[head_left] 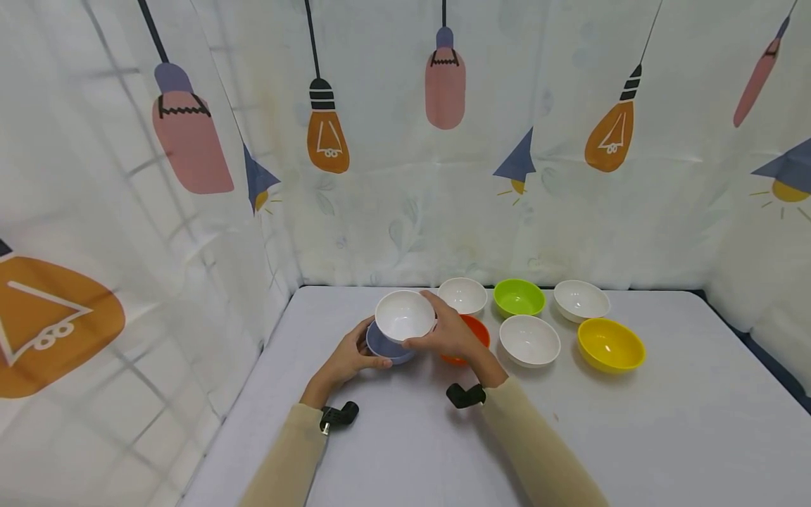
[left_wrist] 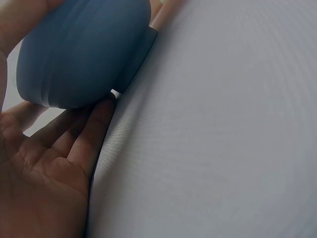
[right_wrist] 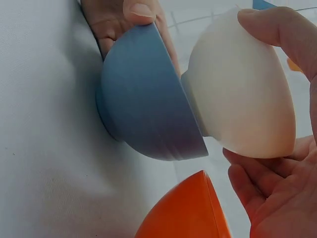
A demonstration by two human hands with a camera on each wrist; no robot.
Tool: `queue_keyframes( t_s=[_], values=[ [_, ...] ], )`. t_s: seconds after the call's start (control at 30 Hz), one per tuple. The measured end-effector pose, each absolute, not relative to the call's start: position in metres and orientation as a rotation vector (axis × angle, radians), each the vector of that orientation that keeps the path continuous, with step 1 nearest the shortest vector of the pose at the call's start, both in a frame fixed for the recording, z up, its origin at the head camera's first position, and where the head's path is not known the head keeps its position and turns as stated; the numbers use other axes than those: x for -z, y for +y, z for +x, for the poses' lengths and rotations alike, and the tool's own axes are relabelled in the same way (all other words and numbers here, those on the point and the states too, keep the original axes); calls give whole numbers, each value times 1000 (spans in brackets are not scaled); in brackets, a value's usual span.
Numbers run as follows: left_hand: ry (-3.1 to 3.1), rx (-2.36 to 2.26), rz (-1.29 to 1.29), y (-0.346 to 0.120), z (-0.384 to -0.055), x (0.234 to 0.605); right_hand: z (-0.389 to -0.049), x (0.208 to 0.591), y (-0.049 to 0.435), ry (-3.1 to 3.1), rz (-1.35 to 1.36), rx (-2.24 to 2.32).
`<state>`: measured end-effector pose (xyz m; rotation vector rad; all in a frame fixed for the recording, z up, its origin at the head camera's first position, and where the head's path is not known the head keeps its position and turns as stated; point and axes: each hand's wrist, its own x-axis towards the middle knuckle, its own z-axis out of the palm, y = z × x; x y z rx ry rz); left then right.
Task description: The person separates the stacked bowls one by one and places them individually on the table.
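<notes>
My left hand point(head_left: 345, 360) holds a blue bowl point(head_left: 389, 350) at its side, thumb near the rim. The bowl stands upright on the white table, its foot seen at the surface in the right wrist view. Just over it, my right hand point(head_left: 451, 331) grips a white bowl point(head_left: 404, 315) between thumb and fingers. In the right wrist view, the foot of this white bowl point(right_wrist: 242, 89) is at the rim of the blue bowl point(right_wrist: 143, 94); whether they touch I cannot tell. Behind my right hand an orange bowl point(head_left: 476, 331) is partly hidden.
Right of my hands, more bowls stand on the table point(head_left: 697, 436): a white one point(head_left: 462, 294) and a green one point(head_left: 519, 297) at the back, another white one point(head_left: 581, 301), a nearer white one point(head_left: 529, 341) and a yellow one point(head_left: 610, 345). A printed curtain point(head_left: 393, 211) hangs behind.
</notes>
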<state>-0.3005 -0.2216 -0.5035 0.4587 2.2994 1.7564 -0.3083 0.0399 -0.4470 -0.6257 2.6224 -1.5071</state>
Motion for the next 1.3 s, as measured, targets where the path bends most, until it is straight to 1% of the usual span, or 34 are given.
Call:
queue_keyframes(
  t_s=[0.73,1.1,1.3],
  values=[
    [2402,-1721,424,-215,-297,499,-297,443,57,2703,-548,1509],
    [2597,-1535,306,-215,-307,494,-297,443,63,2703,-596,1459],
    [2608,-1517,249,-213,-316,489,-296,440,63,2676,-675,1489]
  ],
)
